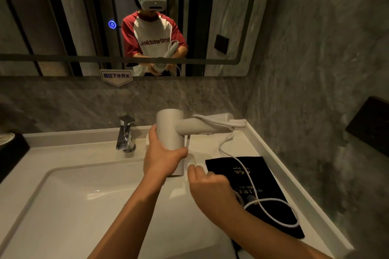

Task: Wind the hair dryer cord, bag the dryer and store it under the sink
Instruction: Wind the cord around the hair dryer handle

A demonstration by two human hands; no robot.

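Right hand (207, 183) pinching cord (248, 176) – left hand (163, 154) gripping pale dryer (170, 130)

Left of the left hand (162, 153) the faucet (125, 133) blocks passage; below both hands the sink basin (69, 202) lies open; right of the right hand (210, 187) cord (250, 176) loops across the black bag (271, 187).

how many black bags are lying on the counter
1. The black bag lies flat on the counter right of the sink, with the white cord looping over it. Its near end is hidden behind the right hand.
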